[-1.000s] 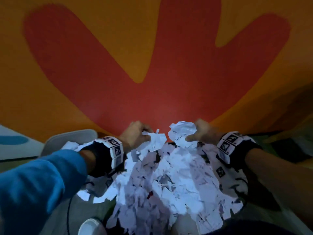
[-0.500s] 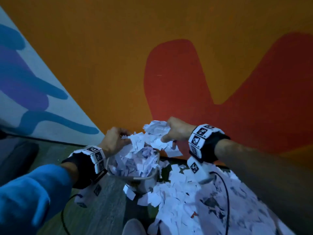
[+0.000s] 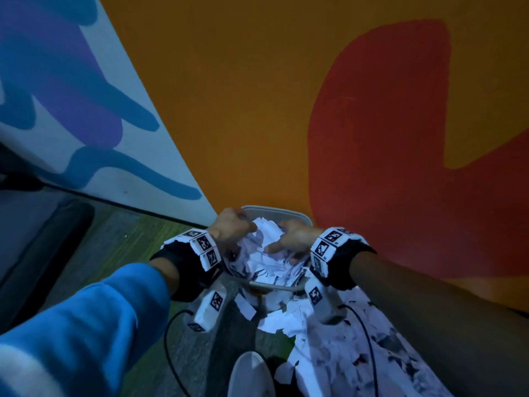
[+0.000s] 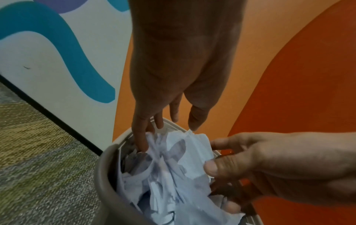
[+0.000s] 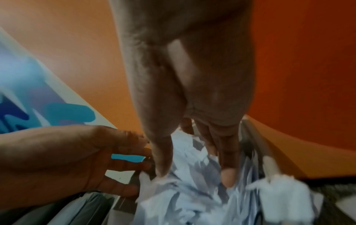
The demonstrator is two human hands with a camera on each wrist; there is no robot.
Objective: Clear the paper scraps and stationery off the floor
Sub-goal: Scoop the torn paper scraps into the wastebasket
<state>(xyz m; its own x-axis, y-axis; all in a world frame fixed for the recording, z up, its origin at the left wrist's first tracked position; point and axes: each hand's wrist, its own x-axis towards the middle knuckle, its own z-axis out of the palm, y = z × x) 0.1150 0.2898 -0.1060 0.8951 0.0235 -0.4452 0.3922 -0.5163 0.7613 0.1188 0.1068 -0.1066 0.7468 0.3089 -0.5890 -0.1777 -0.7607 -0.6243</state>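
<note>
A grey bin [image 3: 274, 208] stands against the orange wall, heaped with white paper scraps [image 3: 266, 260]. Both hands are over its mouth. My left hand [image 3: 230, 229] has straight fingers that touch the left side of the crumpled paper [image 4: 173, 167] just inside the rim [image 4: 104, 175]. My right hand [image 3: 289, 239] presses on the paper from the right, thumb and fingers stretched down into the scraps [image 5: 192, 205]. A large pile of scraps [image 3: 357, 356] covers the floor beside the bin, at lower right.
The orange and red wall rises right behind the bin. A white, blue and purple painted wall [image 3: 71, 110] meets it on the left above grey-green carpet [image 3: 114, 245]. A white shoe [image 3: 249, 373] and black cables [image 3: 169, 339] lie below the wrists.
Both hands carried handfuls of scraps left from the floor pile to the bin. They have now sunk into its mouth and their fingers have straightened on the paper.
</note>
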